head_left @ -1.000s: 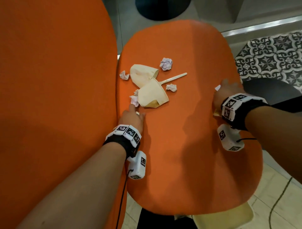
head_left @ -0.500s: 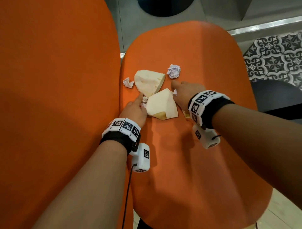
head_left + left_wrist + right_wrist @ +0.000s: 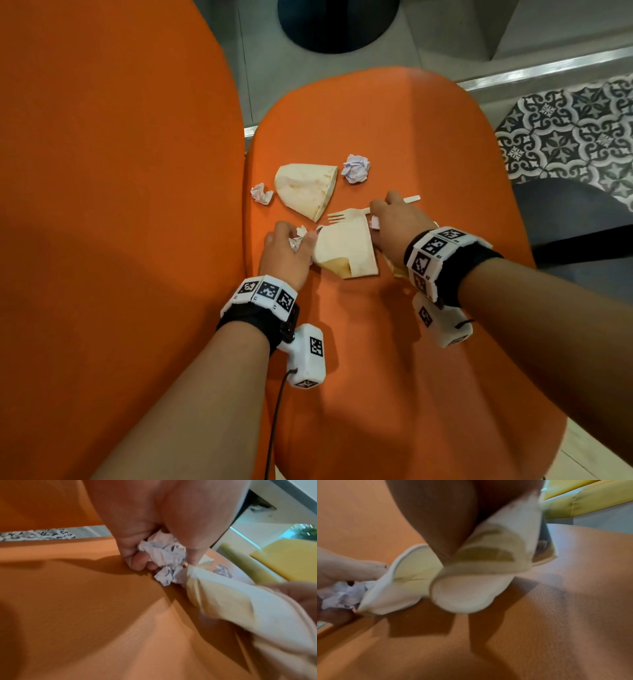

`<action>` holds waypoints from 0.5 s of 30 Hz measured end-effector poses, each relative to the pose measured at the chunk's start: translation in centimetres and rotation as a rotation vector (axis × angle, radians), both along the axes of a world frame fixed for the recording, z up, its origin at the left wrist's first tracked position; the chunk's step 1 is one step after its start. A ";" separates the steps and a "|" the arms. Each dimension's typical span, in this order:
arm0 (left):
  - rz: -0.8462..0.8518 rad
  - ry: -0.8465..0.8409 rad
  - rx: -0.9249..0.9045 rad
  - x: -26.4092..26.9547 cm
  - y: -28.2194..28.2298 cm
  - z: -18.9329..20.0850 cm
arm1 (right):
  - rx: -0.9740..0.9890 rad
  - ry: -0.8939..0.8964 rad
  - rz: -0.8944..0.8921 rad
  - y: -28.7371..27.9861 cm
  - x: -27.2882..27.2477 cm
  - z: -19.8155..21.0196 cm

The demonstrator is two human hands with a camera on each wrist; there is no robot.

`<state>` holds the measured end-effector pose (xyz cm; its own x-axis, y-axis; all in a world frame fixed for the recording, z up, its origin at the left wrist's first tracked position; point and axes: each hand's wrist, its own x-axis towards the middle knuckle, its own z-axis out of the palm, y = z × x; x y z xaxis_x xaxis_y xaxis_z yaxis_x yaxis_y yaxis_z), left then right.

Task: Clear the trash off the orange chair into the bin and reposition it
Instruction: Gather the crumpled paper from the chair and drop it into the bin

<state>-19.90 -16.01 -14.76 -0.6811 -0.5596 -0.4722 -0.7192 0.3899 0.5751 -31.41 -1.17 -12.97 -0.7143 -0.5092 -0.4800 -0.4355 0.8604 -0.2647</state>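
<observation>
Orange upholstery, finely grained like leather, covers the chair seat (image 3: pixel 394 342), which fills most of the head view; a second orange panel (image 3: pixel 113 222), probably the backrest or a neighbouring chair, stands along its left edge.

Trash on the seat, all toward the far left part:
- crushed paper cup, far (image 3: pixel 306 188), cream, lying on its side, untouched;
- crushed paper cup, near (image 3: pixel 346 248), flattened, between the two hands;
- white plastic fork (image 3: pixel 342 216), tines pointing left, lying across the top edge of the near cup, its handle passing under the right hand;
- large paper wad (image 3: pixel 356 168), pale lilac-white, loose, just right of the far cup;
- small paper wad (image 3: pixel 262 193), loose, just left of the far cup;
- crumpled paper scraps (image 3: pixel 163 555), gathered in the left hand.

Left hand (image 3: pixel 286 251): fingers (image 3: pixel 137 562) curled round the scraps, thumb tip touching the near cup's corner.

Right hand (image 3: pixel 397 229): fingers curled, pinching the near cup's right edge with a small paper scrap against it; the right wrist view shows the thumb pressing into the flattened cup.

Room: grey floor beyond the seat with a dark round base (image 3: pixel 337 24), a metal threshold strip (image 3: pixel 548 68), black-and-white patterned tiles (image 3: pixel 575 133) at right, and a dark seat (image 3: pixel 575 219) beside them. Yellow upholstery (image 3: pixel 288 561) shows in the wrist views. No bin appears.
</observation>
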 end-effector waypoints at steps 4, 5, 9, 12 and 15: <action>0.030 -0.004 0.035 0.0 0.0 0.0 | -0.021 0.015 -0.019 1.0 0.3 1.1; 0.032 -0.001 0.023 0.1 0.2 0.1 | -0.031 0.023 -0.048 1.4 0.3 1.3; 0.172 0.138 -0.044 0.4 0.3 1.7 | -0.169 0.058 -0.208 3.1 0.2 1.9; 0.243 0.364 -0.084 1.0 1.1 4.0 | -0.344 0.120 -0.347 4.8 0.8 3.0; 0.103 0.525 -0.105 1.8 3.5 6.9 | -0.531 0.206 -0.467 6.9 2.3 5.0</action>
